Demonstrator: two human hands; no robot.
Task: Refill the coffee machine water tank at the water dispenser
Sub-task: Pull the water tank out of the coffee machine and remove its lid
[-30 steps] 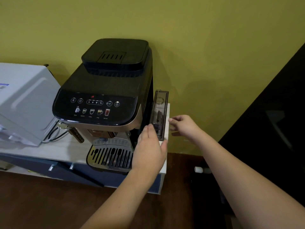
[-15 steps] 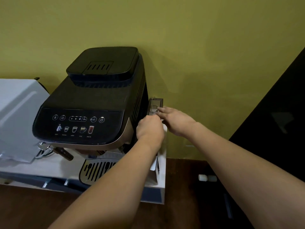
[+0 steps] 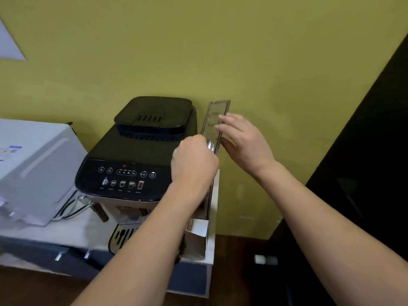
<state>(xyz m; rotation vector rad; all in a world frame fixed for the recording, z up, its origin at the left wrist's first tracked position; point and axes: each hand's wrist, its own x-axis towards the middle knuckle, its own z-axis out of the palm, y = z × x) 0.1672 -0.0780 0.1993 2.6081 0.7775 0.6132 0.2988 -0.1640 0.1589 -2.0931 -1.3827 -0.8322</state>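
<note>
A black coffee machine [image 3: 136, 151] stands on a white counter [image 3: 44, 230] against the yellow-green wall. Its narrow, smoky clear water tank [image 3: 215, 111] sits raised along the machine's right side, its top above the machine's lid. My left hand [image 3: 194, 162] is closed around the tank's front upper edge. My right hand [image 3: 245, 138] rests flat against the tank's right face, fingers spread, thumb underneath. The tank's lower part is hidden behind my left hand and arm.
A white appliance [image 3: 33, 166] stands left of the machine, with cables [image 3: 70, 208] between them. A small cardboard box [image 3: 196, 237] sits at the counter's right edge. A dark panel [image 3: 364, 173] fills the right side. Two small white items [image 3: 266, 259] lie on the dark floor.
The tank has risen along the machine's side, from low beside the body to above its lid. Both hands moved up with it. The camera has tilted up.
</note>
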